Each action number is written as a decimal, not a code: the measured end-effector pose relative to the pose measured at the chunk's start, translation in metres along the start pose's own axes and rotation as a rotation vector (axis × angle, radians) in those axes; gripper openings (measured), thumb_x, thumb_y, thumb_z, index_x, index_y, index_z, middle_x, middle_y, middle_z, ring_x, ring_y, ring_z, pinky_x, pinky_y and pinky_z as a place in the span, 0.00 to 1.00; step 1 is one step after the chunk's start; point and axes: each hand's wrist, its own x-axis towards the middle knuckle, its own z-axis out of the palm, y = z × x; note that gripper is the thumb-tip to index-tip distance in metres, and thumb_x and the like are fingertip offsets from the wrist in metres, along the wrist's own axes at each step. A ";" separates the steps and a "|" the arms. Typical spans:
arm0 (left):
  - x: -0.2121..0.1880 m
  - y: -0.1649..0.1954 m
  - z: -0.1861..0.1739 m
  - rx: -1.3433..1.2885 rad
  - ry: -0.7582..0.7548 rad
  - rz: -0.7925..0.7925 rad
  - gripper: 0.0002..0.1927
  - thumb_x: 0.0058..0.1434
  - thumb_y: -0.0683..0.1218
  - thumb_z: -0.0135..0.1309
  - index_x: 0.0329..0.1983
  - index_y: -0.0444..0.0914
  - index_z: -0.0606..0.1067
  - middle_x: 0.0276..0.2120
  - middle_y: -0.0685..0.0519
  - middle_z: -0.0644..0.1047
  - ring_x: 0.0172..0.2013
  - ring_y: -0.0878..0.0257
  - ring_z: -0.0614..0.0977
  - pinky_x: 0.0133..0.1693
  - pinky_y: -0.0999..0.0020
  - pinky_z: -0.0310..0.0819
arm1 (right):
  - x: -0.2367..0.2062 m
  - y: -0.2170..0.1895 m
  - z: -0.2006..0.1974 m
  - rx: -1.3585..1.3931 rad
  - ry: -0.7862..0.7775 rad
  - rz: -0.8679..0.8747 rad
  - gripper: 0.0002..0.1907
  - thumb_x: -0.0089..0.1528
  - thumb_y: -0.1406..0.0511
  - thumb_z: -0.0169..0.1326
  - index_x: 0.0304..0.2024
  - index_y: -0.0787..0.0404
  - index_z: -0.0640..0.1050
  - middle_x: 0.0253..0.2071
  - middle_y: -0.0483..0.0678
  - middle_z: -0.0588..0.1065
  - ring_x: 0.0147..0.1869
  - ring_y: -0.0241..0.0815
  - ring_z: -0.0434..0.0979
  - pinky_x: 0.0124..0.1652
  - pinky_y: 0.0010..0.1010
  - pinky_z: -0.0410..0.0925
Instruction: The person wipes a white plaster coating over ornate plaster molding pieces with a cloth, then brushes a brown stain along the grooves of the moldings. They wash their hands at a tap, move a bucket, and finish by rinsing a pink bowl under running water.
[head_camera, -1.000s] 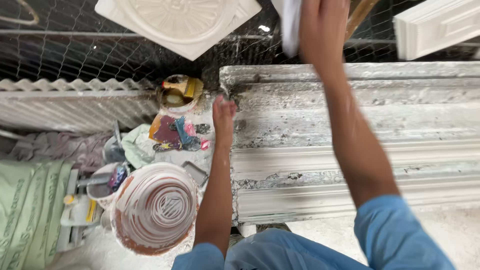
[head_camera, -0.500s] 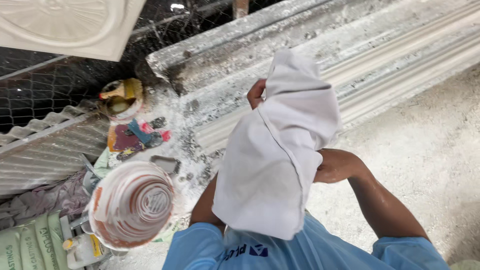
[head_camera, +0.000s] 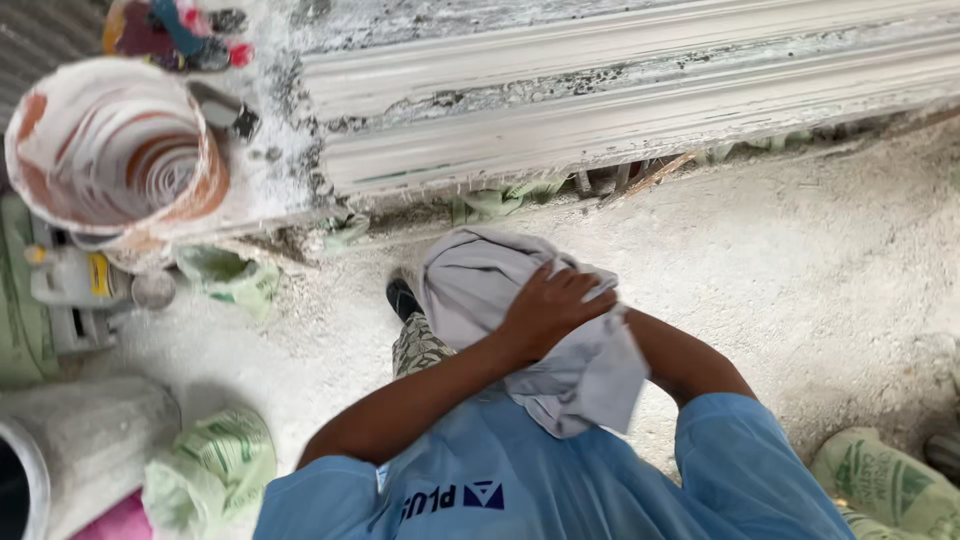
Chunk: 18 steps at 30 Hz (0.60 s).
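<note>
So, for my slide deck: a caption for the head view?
Left hand grips a pale grey cloth beside a long white moulding.

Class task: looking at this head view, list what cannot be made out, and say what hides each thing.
- Right hand: hidden under the grey cloth, head view.
- Left hand: its palm is pressed into the cloth.
- Bucket: inside too blurred to tell.
- Grey tub: cut off by the left edge.

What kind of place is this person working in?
Probably a plaster moulding workshop. A long white moulded cornice lies on the bench, a plaster-caked bucket stands beside it, and white dust covers the floor. The left hand grips a grey cloth.
</note>
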 end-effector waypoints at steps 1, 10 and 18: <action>-0.014 -0.009 0.000 0.038 -0.012 0.013 0.25 0.67 0.50 0.51 0.68 0.53 0.68 0.62 0.50 0.74 0.61 0.52 0.76 0.63 0.39 0.64 | -0.003 0.007 0.003 -0.014 -0.040 0.037 0.23 0.64 0.56 0.57 0.58 0.60 0.76 0.56 0.54 0.79 0.59 0.51 0.78 0.55 0.38 0.71; -0.156 -0.053 0.001 -0.225 -0.093 -0.347 0.30 0.60 0.38 0.52 0.68 0.44 0.72 0.66 0.46 0.73 0.60 0.50 0.77 0.54 0.55 0.77 | -0.045 0.014 -0.025 -0.298 -0.225 0.297 0.22 0.66 0.56 0.56 0.58 0.62 0.75 0.56 0.54 0.78 0.58 0.51 0.77 0.54 0.37 0.71; -0.159 0.025 -0.130 -0.279 0.220 -0.033 0.32 0.59 0.49 0.58 0.69 0.43 0.70 0.64 0.33 0.70 0.63 0.34 0.71 0.62 0.43 0.66 | -0.075 -0.027 -0.017 -0.465 -0.049 0.117 0.22 0.68 0.56 0.55 0.58 0.64 0.74 0.56 0.55 0.77 0.57 0.51 0.77 0.53 0.37 0.72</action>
